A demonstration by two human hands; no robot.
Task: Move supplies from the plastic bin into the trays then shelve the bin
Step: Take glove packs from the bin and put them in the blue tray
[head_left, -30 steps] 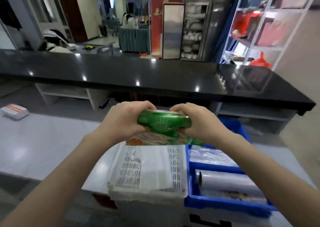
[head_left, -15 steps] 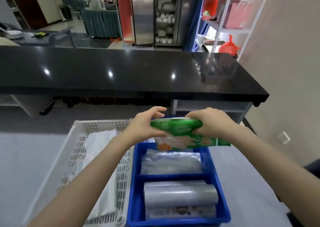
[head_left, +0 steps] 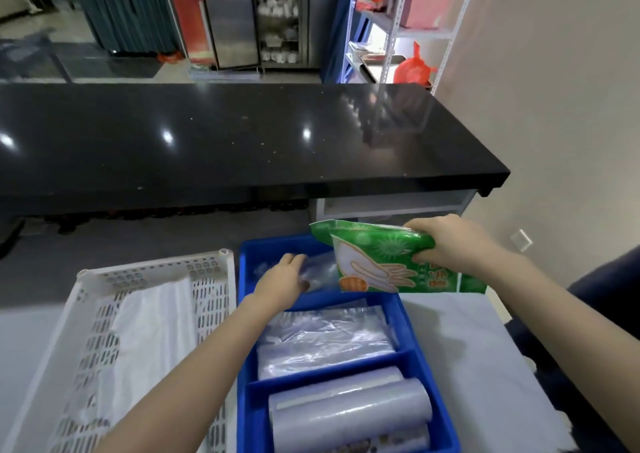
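Right hand (head_left: 446,241) pinches a glossy green packet (head_left: 381,262); left hand (head_left: 280,279), fingers spread, presses crinkly clear bags (head_left: 318,272) in the blue tray (head_left: 249,314) beside a slotted white bin (head_left: 207,279).

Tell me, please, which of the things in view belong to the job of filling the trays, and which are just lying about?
Part of the job:
- green glove packet, held by the right hand
- blue divided tray, holding clear plastic bags and film rolls
- left hand, reaching into the tray's far compartment
- white perforated bin

Just lying about:
- black counter
- metal shelving with a red bag
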